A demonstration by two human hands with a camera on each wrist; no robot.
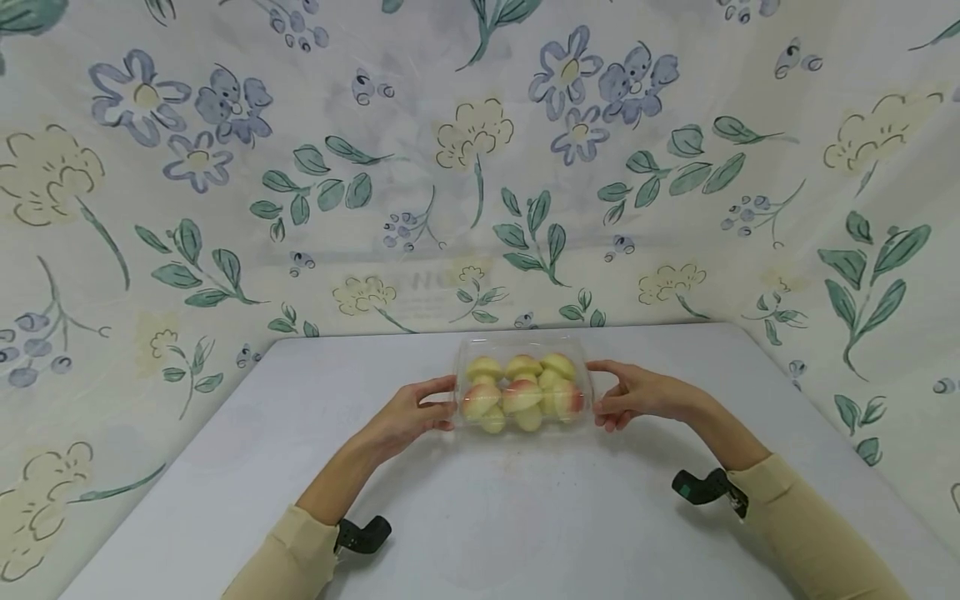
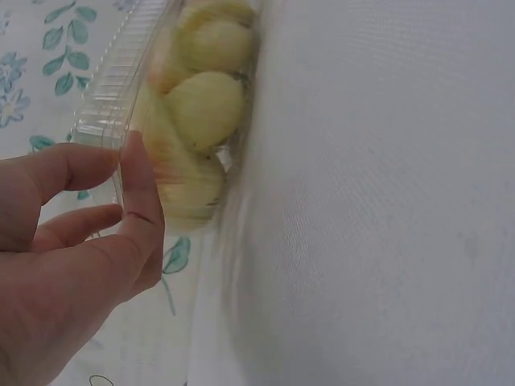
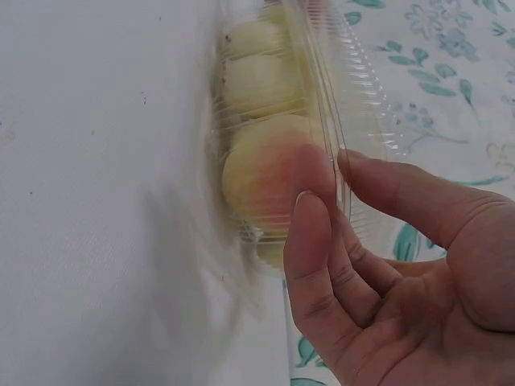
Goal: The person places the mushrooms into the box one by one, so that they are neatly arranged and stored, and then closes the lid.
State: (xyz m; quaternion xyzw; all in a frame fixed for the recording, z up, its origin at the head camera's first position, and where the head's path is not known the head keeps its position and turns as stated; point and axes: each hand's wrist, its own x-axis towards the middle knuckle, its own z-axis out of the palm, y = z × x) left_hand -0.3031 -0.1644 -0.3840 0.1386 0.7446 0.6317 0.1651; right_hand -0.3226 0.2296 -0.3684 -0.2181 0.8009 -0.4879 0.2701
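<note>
A clear plastic clamshell box (image 1: 521,342) stands toward the far side of the table, its lid closed over several pale yellow peaches (image 1: 522,395) with red blush. At the box's left end, my left hand (image 1: 408,417) pinches the rim between thumb and fingers. My right hand (image 1: 633,393) grips the rim at the opposite end the same way. In the left wrist view the fingertips (image 2: 138,161) lie along the ridged plastic wall. The right wrist view has the thumb above the rim and a finger (image 3: 310,233) against the side, beside a blushed peach (image 3: 269,173).
The white table (image 1: 487,517) reaches from the front to a floral cloth backdrop (image 1: 420,167) behind and beside it. Black wrist cameras hang near the left sleeve (image 1: 296,546) and right sleeve (image 1: 802,517). The box sits close to the table's far edge.
</note>
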